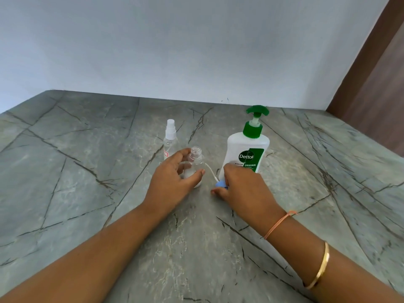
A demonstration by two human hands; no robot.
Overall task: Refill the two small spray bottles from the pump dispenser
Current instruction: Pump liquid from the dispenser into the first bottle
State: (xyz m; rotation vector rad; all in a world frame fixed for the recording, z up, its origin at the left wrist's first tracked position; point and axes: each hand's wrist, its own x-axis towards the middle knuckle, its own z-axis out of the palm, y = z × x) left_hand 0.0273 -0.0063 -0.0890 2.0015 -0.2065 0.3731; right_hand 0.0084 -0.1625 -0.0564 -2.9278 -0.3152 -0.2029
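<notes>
A clear small spray bottle (pixel 196 159) stands uncapped on the grey marble counter (pixel 87 171), and my left hand (pixel 172 182) grips its body. My right hand (pixel 242 189) holds that bottle's blue spray cap (pixel 220 184) low over the counter, with its white dip tube (pixel 211 170) curving toward the bottle. Behind them a second clear spray bottle (pixel 170 142) stands upright with its white sprayer on. The white pump dispenser (pixel 248 147) with a green pump head stands just beyond my right hand.
A pale wall rises behind the counter. A brown wooden panel (pixel 376 88) stands at the far right corner. I wear a thin orange thread and a gold bangle on my right wrist.
</notes>
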